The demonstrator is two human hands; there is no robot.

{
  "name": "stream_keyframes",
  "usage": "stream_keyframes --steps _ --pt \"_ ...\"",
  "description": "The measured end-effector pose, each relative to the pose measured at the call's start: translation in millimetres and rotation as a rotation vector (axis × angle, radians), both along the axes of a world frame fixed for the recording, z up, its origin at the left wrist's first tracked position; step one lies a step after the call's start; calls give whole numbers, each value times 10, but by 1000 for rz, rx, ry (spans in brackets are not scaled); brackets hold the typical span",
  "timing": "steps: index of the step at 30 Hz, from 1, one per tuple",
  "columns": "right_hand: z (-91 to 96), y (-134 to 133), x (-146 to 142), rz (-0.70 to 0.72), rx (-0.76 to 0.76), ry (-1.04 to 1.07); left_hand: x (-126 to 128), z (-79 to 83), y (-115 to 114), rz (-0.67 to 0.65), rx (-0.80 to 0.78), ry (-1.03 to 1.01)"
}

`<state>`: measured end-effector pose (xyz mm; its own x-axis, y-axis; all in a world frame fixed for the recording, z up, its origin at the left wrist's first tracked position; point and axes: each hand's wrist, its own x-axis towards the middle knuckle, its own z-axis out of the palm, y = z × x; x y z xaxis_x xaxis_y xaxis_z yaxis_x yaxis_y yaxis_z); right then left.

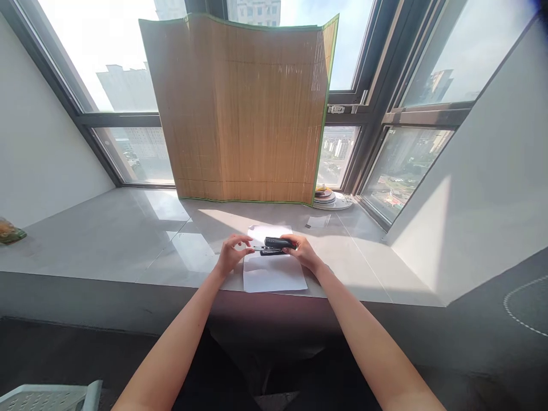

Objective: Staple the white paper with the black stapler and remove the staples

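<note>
A black stapler is held above the white paper on the window sill. My right hand is closed around its right end. A thin metallic part sticks out of the stapler's left end. My left hand is at that end, thumb and fingers close together in a pinch. What lies between those fingertips is too small to make out. The paper lies flat with faint creases, partly hidden under the stapler and hands.
A tall bamboo mat with green edging leans against the window behind the paper. Stacked round plates or discs sit at its right foot. A small clear piece lies right of the paper. A packet lies far left; a pale chair is below.
</note>
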<state>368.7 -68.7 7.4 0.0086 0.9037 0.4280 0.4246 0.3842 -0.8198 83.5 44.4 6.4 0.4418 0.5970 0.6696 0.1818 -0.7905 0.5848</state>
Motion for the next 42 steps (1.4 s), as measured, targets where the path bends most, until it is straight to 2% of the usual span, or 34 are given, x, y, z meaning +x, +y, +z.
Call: stream_keyframes --steps 6,13,17,22,24,25,26,28,30,32,36,39,42 --pt "-6 28 -92 106 24 -96 17 28 -21 -18 37 45" --pt "-9 26 -156 217 -8 -135 37 9 -14 -62 5 134" --pt "-30 13 -162 206 -28 -159 69 -18 -19 -61 24 244" --pt "-62 52 -158 169 -57 -152 9 -17 -22 24 49 371" --pt "-80 77 -146 177 -68 -148 -113 2 22 90 19 449" --pt "-89 86 -138 185 -76 -146 -195 10 63 165 -6 497" --pt "-96 91 -131 194 -85 -144 -284 15 115 287 -35 545" --pt "-103 93 -125 219 -105 -138 -453 8 241 657 -153 642" --pt "-96 88 -134 242 -125 -125 -571 -22 365 843 -321 773" --pt "-77 85 -155 256 -147 -105 -620 -62 446 886 -388 858" --pt "-14 31 -120 276 -208 -94 -604 -105 471 871 -372 890" --pt "25 -161 110 259 -257 -137 -593 -110 457 877 -374 885" --pt "40 -500 495 194 -300 -152 -598 -128 470 886 -369 874"
